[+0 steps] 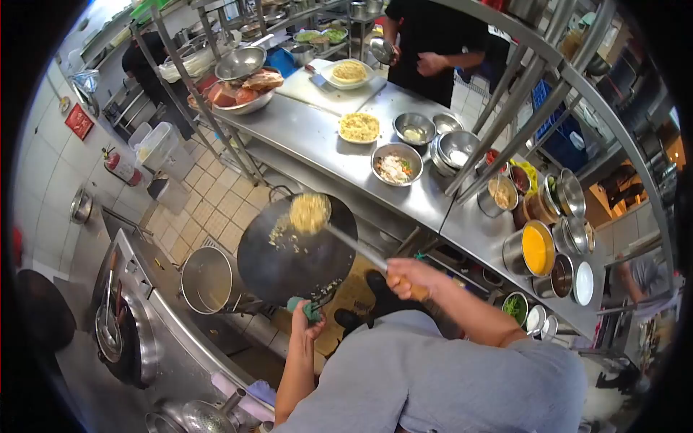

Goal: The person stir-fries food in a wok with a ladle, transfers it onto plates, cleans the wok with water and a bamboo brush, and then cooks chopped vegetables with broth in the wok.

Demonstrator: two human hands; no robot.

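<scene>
My left hand (312, 325) is closed around a folded green cloth (306, 309) at the handle of a dark wok (278, 263). The wok is held in the air between the stove and the steel counter. In my right hand (413, 278) is the wooden grip of a long-handled ladle (357, 245). Its bowl lies over the wok's far side, heaped with fried rice (309, 213). Loose grains stick to the wok beside and below the ladle. A plate of fried rice (359, 128) stands on the counter beyond the wok.
The steel counter (440, 202) carries a bowl of mixed ingredients (396, 165), steel bowls and a pot of orange liquid (538, 247). A tall pot (207, 280) is left of the wok, near the stove (155, 317). Across the counter, a person (440, 50) holds a bowl.
</scene>
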